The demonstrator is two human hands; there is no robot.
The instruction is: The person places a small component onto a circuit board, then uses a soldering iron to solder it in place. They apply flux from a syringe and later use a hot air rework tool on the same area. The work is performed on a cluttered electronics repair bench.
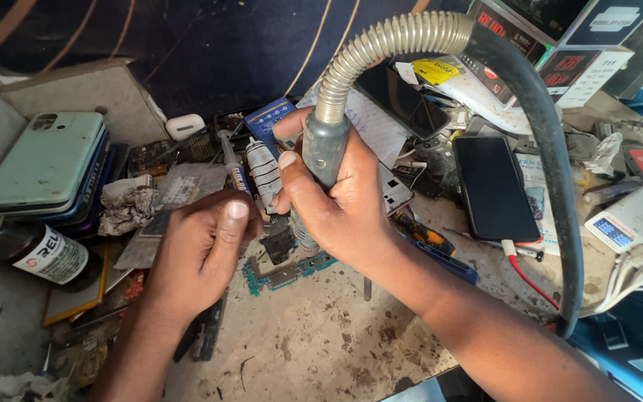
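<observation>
My right hand (336, 197) grips the grey handle of a hot-air tool (324, 149), nozzle pointing down; its ribbed hose (403, 36) arcs up and over to the right. Below the nozzle lies a green circuit board (286, 274) on the worn bench. My left hand (204, 249) is closed in a fist just left of the board, holding a thin tool whose tip I cannot make out. A syringe (234, 167) and a small tube (264, 173) lie just behind the two hands.
Stacked phones (46, 160) and a brown bottle (35, 251) sit at the left. A black phone (494, 186), a white charger box (638, 223) with cables, and boxes crowd the right. Crumpled paper (124, 205), an earbud case (185, 126) and loose parts lie behind.
</observation>
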